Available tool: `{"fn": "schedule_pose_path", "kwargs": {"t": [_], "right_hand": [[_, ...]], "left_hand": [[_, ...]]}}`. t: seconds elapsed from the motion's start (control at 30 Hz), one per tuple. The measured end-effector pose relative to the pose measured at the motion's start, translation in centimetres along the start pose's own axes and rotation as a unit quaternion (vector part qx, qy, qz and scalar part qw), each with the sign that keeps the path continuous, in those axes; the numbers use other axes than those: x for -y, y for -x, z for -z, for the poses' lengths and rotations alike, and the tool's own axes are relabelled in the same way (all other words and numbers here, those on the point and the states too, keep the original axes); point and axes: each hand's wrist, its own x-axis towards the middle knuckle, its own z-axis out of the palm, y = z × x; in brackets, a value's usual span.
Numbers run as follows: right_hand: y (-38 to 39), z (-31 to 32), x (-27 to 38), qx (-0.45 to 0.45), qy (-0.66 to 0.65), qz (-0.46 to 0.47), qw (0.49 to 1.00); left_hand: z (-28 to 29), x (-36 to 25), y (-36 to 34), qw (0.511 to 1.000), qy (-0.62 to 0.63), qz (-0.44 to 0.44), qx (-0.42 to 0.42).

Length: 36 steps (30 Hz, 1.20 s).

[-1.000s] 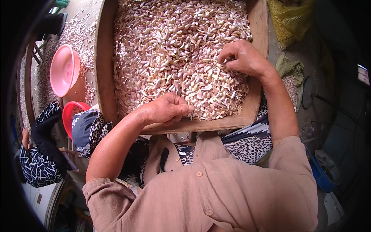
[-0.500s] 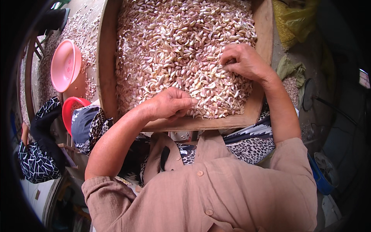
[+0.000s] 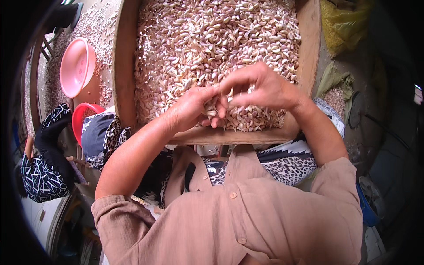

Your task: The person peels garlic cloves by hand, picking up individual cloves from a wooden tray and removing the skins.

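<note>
A wooden tray (image 3: 304,33) holds a thick layer of pale, pink-tinged garlic cloves (image 3: 212,44). Near its front edge my left hand (image 3: 198,106) is cupped, palm turned inward, with a few cloves in its curled fingers. My right hand (image 3: 260,86) reaches across from the right above the pile, its fingertips at the thumb and fingers of my left hand. The right fingers are bent and blurred by motion, so whether they grip anything is unclear.
A pink basin (image 3: 73,66) and a red basin (image 3: 78,126) stand left, beside scattered cloves. Another person (image 3: 42,172) in patterned clothing is at far left. A yellow sack (image 3: 342,24), pale green sacking (image 3: 335,77) and a blue container (image 3: 366,205) lie right.
My right hand has moved left and down from the pile to meet my left hand. My left hand has risen slightly and turned, with cloves now showing in its fingers.
</note>
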Motion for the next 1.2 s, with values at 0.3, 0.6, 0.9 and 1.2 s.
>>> {"fn": "schedule_pose_path", "kwargs": {"t": [0.3,0.6,0.9,1.2], "right_hand": [[1.2,8.6,-4.4,-0.267,0.257,-0.056,0.927],[1.4,8.9,-5.5,-0.288,0.261,-0.017,0.921],[-0.8,1.5,-4.1,-0.198,0.407,0.165,0.876],[-4.4,-10.8,-6.3,0.035,0.474,0.329,0.816]], "left_hand": [[1.1,-1.4,0.4,0.997,0.001,-0.071,0.014],[3.8,-8.1,3.9,0.935,0.159,-0.297,-0.116],[8.1,-10.7,9.2,0.904,0.150,-0.401,0.000],[8.4,-10.8,11.0,0.892,0.159,-0.422,-0.007]]}}
